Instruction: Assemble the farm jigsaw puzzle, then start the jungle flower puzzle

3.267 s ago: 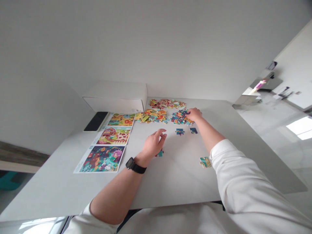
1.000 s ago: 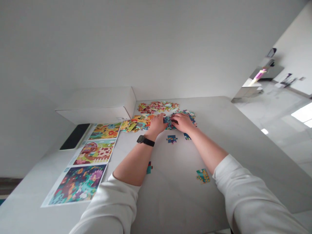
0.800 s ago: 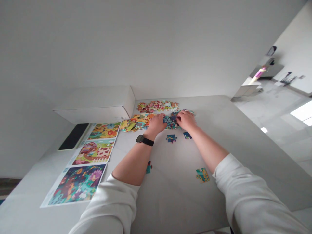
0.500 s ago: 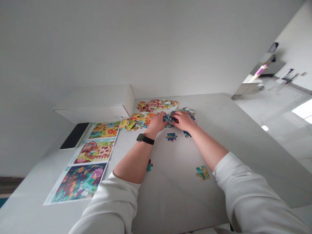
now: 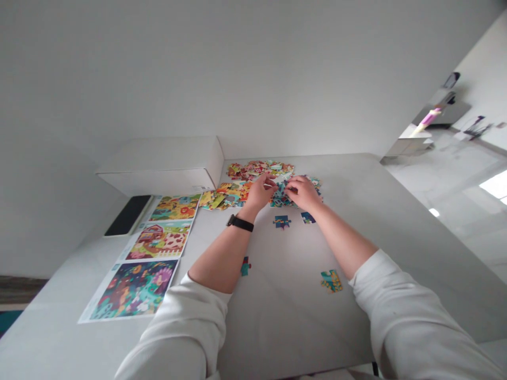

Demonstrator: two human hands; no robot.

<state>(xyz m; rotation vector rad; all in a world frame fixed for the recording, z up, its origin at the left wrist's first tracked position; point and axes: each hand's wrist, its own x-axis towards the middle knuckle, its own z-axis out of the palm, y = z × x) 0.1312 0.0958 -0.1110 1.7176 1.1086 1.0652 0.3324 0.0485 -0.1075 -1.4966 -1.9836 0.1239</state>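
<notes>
On my table (image 5: 297, 327), the yellow puzzle pile (image 5: 224, 196) and blue puzzle pile (image 5: 279, 198), side by side at the back, could mix if I sweep wide
Left hand (image 5: 260, 192) half-curled where they meet, right hand (image 5: 303, 192) bent over the blue, fingertips bunched; whether either grips anything, I can't tell

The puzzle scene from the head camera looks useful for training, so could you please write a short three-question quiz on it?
1. Open question: Which wrist wears the black watch?
2. Multiple choice: How many printed pictures lie in the row at the left of the view? A two, B three, C four.
3. True or false: The right hand is at the blue-toned pile of puzzle pieces.

Key: 1 the left; 2 B; 3 true.
</notes>
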